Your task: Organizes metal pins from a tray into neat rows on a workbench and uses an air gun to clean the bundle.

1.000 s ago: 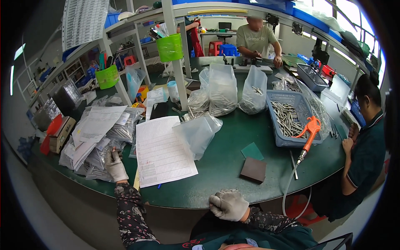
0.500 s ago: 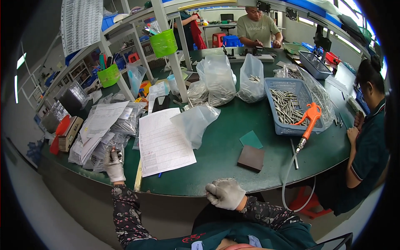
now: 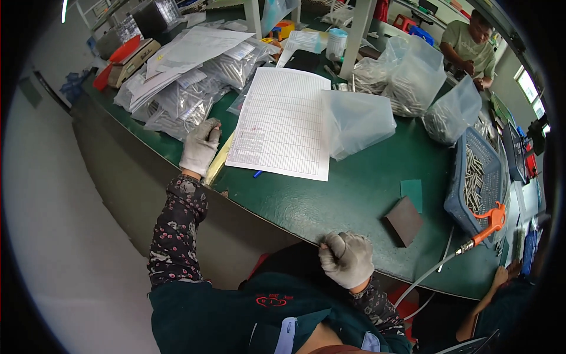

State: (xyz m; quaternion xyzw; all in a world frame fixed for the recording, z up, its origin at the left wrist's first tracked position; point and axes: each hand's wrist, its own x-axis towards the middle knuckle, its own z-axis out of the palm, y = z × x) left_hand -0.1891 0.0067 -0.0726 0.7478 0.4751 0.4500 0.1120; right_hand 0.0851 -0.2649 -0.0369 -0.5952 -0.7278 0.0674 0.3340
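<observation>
A green table (image 3: pixel 354 197) fills the middle, its near edge running diagonally down to the right. At the far right side sits a person in an olive shirt (image 3: pixel 469 44); at the right edge, a co-worker's arm (image 3: pixel 486 301) reaches onto the tabletop. On the left lies a pile of clear bags (image 3: pixel 177 109) of metal pins, with loose papers (image 3: pixel 200 50) on top. Right of it, a printed sheet (image 3: pixel 280 127) lies flat, its right edge overlapped by a limp clear bag (image 3: pixel 359 121). Behind that stand 3 bulging bags (image 3: pixel 413 76) of pins. A blue basket (image 3: pixel 457 197) holds more pins.

The left hand (image 3: pixel 200 147), in a pale glove, rests at the table edge, right against the near side of the pile. Its fingers are bent inward; I cannot tell whether they pinch anything. The right hand (image 3: pixel 348 258), also gloved, is folded into a fist at the table's near edge; whether anything is inside is hidden.

An orange air gun (image 3: pixel 492 221) lies across the basket's near corner. Near the right hand, a dark block (image 3: pixel 404 221) touches a small green square (image 3: pixel 412 193). A blue pen (image 3: pixel 257 174) pokes out beneath the sheet.
</observation>
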